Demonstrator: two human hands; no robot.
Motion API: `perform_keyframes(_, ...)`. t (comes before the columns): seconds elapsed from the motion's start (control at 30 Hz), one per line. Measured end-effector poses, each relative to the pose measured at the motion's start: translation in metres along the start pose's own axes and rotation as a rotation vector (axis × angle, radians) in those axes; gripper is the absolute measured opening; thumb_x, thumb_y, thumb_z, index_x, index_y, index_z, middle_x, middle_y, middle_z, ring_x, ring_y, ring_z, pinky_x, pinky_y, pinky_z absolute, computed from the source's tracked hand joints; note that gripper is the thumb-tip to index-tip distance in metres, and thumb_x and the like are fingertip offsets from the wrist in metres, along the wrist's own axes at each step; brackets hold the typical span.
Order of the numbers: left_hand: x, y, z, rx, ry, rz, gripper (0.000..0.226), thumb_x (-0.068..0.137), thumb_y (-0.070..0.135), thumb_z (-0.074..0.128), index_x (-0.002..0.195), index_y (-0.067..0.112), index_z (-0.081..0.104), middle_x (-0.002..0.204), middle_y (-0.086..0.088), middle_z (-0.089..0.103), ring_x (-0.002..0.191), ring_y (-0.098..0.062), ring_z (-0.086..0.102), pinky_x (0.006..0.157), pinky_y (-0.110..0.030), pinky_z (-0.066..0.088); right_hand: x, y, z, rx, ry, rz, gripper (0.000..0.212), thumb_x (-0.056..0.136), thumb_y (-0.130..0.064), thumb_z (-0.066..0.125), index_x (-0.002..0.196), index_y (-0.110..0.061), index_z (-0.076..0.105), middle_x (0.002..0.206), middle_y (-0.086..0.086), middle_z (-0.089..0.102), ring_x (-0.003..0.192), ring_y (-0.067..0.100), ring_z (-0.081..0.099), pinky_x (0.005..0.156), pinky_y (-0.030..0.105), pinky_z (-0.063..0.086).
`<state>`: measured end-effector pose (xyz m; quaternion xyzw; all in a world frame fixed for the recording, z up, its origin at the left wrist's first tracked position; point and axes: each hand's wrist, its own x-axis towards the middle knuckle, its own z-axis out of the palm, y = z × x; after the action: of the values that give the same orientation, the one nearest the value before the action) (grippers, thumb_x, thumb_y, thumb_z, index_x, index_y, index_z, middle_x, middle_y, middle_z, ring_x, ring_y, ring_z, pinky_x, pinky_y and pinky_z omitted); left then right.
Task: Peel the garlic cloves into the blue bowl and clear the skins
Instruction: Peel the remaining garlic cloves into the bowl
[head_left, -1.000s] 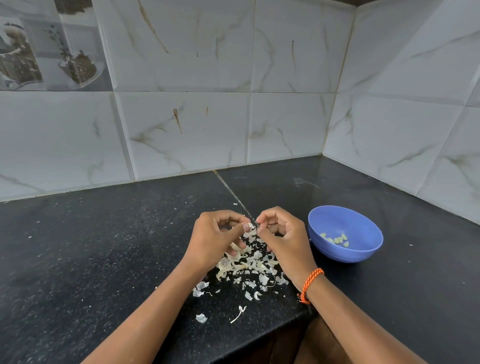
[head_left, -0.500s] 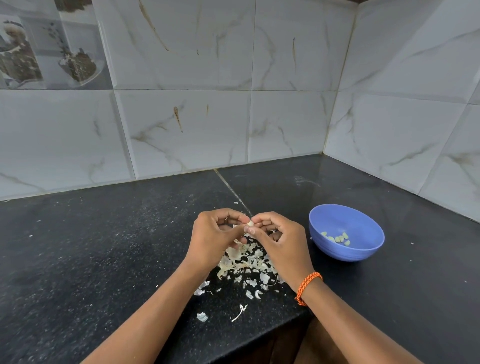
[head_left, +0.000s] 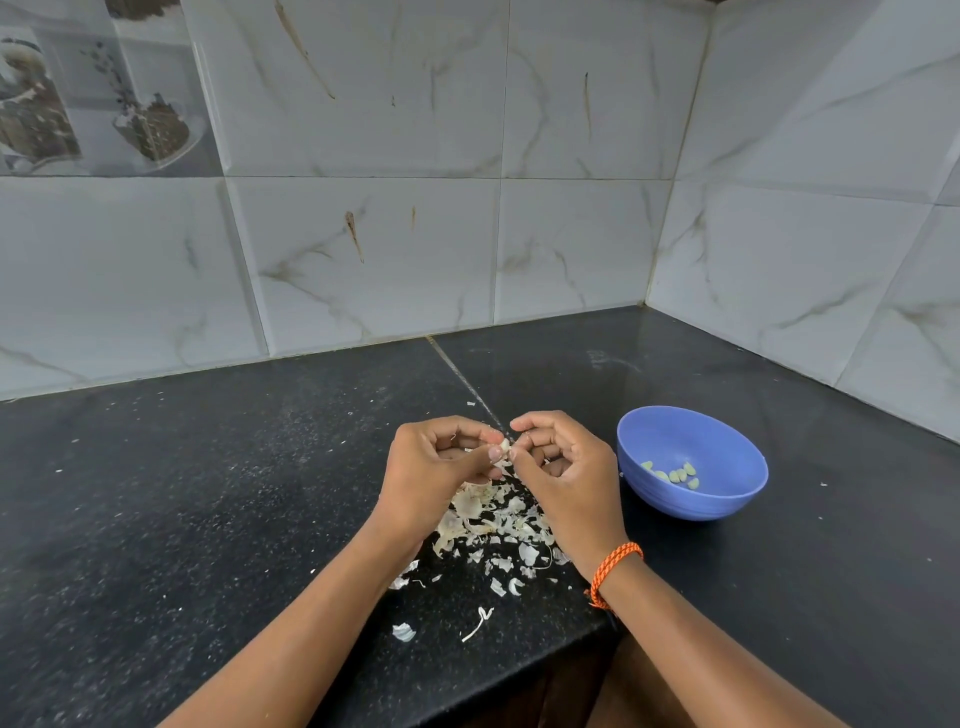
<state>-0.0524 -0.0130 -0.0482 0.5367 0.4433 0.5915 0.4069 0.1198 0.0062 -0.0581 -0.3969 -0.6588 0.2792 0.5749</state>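
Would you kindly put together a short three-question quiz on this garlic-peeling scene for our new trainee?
1. True or false: the blue bowl already holds some peeled cloves.
2. Where does the pile of skins lie?
A. inside the bowl
B. on the black counter below the hands
C. on the wall tiles
3. Fill in: the garlic clove is pinched between the left hand and the ____ hand.

Key:
1. True
2. B
3. right
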Motion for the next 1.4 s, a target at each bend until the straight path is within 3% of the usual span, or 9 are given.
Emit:
perform_keyframes(0.13, 0.0, 0.001, 0.001, -0.038, 0.016, 0.014, 0.023, 0.087, 0.002, 0.087, 0.108, 0.009, 0.08, 0.093, -0.016, 0.081, 0.087, -0.037, 0.08, 0.081, -0.039, 0.067, -0.001, -0.004, 0.0, 0.031, -0.005, -0.014, 0.03, 0.088, -0.001, 0.079, 0.106, -0.025, 0.073, 0.083, -0.004, 0.074, 0.073, 0.019, 0.067, 0.066, 0.03, 0.058)
perform_keyframes(0.37, 0.001, 0.002, -0.001, -0.108, 0.085, 0.021, 0.024, 0.084, 0.0, 0.088, 0.106, 0.005, 0.08, 0.093, -0.015, 0.081, 0.084, -0.023, 0.078, 0.08, -0.03, 0.065, -0.002, -0.006, 0.0, 0.065, -0.046, -0.034, 0.032, 0.089, 0.001, 0.075, 0.108, -0.025, 0.072, 0.085, -0.002, 0.073, 0.073, 0.021, 0.065, 0.068, 0.036, 0.058)
perform_keyframes(0.63, 0.001, 0.002, -0.003, -0.136, 0.093, 0.013, 0.023, 0.088, 0.001, 0.086, 0.11, 0.008, 0.081, 0.097, -0.018, 0.08, 0.088, -0.03, 0.078, 0.085, -0.035, 0.066, -0.002, 0.001, -0.003, -0.037, -0.046, -0.031, 0.026, 0.105, -0.004, 0.059, 0.114, -0.025, 0.073, 0.092, -0.009, 0.076, 0.09, 0.016, 0.073, 0.077, 0.04, 0.06)
perform_keyframes(0.73, 0.001, 0.003, -0.003, -0.105, 0.088, 0.016, 0.023, 0.087, -0.001, 0.086, 0.108, 0.007, 0.08, 0.095, -0.017, 0.081, 0.09, -0.035, 0.08, 0.083, -0.034, 0.066, 0.0, 0.004, -0.001, -0.147, -0.042, -0.048, 0.025, 0.096, -0.003, 0.072, 0.104, -0.027, 0.074, 0.093, -0.012, 0.074, 0.089, 0.012, 0.069, 0.069, 0.028, 0.057)
perform_keyframes(0.83, 0.003, 0.002, -0.004, -0.031, 0.075, 0.039, 0.022, 0.087, 0.0, 0.087, 0.105, 0.01, 0.081, 0.093, -0.014, 0.081, 0.092, -0.037, 0.08, 0.088, -0.043, 0.066, 0.002, 0.007, -0.001, -0.199, -0.054, -0.08, 0.025, 0.091, -0.003, 0.079, 0.096, -0.027, 0.076, 0.099, -0.012, 0.069, 0.089, 0.015, 0.065, 0.065, 0.018, 0.051)
perform_keyframes(0.93, 0.003, 0.002, -0.004, 0.127, 0.081, 0.108, 0.021, 0.087, 0.003, 0.088, 0.1, 0.017, 0.081, 0.09, -0.005, 0.081, 0.088, -0.026, 0.08, 0.087, -0.042, 0.067, 0.002, 0.007, -0.002, -0.101, -0.055, -0.036, 0.014, 0.099, -0.011, 0.073, 0.1, -0.023, 0.079, 0.098, -0.011, 0.073, 0.092, 0.014, 0.069, 0.072, 0.018, 0.053)
perform_keyframes(1.03, 0.001, 0.003, 0.0, 0.32, 0.084, 0.236, 0.02, 0.089, 0.006, 0.087, 0.098, 0.023, 0.081, 0.088, 0.006, 0.08, 0.085, -0.014, 0.078, 0.083, -0.035, 0.066, 0.001, 0.004, -0.001, 0.028, -0.086, 0.03, 0.007, 0.101, -0.019, 0.073, 0.102, -0.02, 0.08, 0.094, -0.007, 0.079, 0.092, 0.016, 0.075, 0.08, 0.029, 0.061)
perform_keyframes(1.17, -0.001, 0.002, 0.003, 0.479, 0.031, 0.335, 0.017, 0.092, 0.01, 0.085, 0.098, 0.026, 0.08, 0.089, 0.015, 0.078, 0.086, -0.008, 0.078, 0.082, -0.035, 0.066, 0.0, 0.003, -0.002, 0.125, -0.092, 0.07, 0.004, 0.097, -0.016, 0.078, 0.1, -0.016, 0.08, 0.088, 0.0, 0.08, 0.084, 0.02, 0.077, 0.074, 0.033, 0.063)
perform_keyframes(1.4, 0.003, -0.002, 0.0, 0.247, 0.025, 0.144, 0.012, 0.094, 0.011, 0.083, 0.102, 0.021, 0.082, 0.094, 0.003, 0.082, 0.085, -0.019, 0.08, 0.081, -0.038, 0.066, 0.001, 0.003, -0.001, 0.195, -0.065, 0.077, 0.01, 0.097, -0.002, 0.074, 0.101, -0.01, 0.078, 0.088, 0.006, 0.08, 0.083, 0.025, 0.078, 0.072, 0.035, 0.065)
